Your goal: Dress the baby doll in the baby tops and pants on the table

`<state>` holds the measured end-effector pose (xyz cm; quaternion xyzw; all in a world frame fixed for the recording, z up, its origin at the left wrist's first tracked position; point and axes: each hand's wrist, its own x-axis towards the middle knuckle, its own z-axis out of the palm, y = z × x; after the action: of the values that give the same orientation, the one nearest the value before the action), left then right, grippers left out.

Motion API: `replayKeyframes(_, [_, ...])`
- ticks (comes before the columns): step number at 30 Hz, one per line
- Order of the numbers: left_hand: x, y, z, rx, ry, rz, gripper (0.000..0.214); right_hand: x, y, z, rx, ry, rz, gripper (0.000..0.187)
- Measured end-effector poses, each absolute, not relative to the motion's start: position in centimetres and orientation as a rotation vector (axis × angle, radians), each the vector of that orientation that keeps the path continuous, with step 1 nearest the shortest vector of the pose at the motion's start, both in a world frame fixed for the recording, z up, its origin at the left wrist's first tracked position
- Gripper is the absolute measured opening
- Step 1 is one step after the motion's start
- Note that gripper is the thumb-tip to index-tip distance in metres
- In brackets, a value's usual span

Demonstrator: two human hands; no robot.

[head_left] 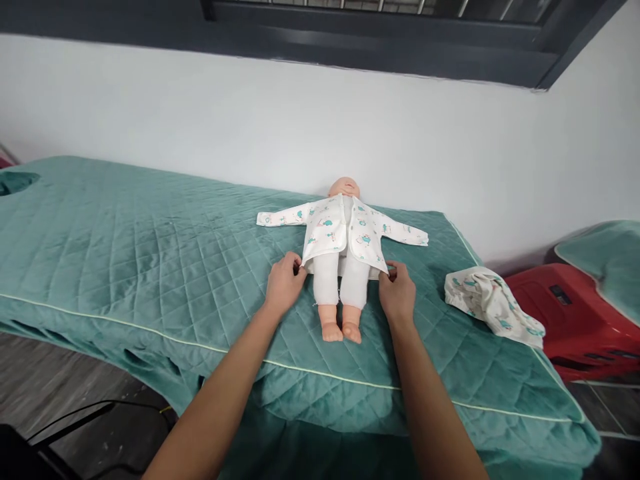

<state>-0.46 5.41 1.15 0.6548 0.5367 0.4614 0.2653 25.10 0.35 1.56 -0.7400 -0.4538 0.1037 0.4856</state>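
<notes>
A baby doll [327,287] lies on its back on a green quilted bed cover [175,267], its feet toward me. It wears a white long-sleeved baby jacket [323,233] with a small teal print, the front hanging apart over white cloth legs. Both sleeves stretch out sideways. My left hand [287,283] pinches the lower hem corner on the left. At the opposite hem corner, my right hand [397,287] has its fingers closed on the fabric. The doll's arms are hidden within the sleeves, if they are there.
Crumpled printed baby clothing [493,303] lies near the bed's right edge. Beyond that edge stands a red plastic stool [575,313], with green fabric [605,260] over it. A white wall [200,120] runs behind the bed, below a dark window frame [325,40].
</notes>
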Motion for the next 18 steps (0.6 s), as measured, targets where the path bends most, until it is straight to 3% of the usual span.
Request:
replayKeyframes(4, [0.1,5.3,1.4,1.808,1.429,1.265,0.018,25.0,0.7,1.2,-1.73,-1.156,0.202,0.037])
replayKeyframes(9, [1.0,5.5,2.0,1.922,1.179,1.463,0.037,24.9,1.2,1.0,-1.551,-1.245,0.295,0.045])
replayKeyframes(18, [2.8,8.6,2.7,2.346,1.08,1.637,0.021,24.8,1.1,1.6,-1.75,-1.296,0.182,0.056])
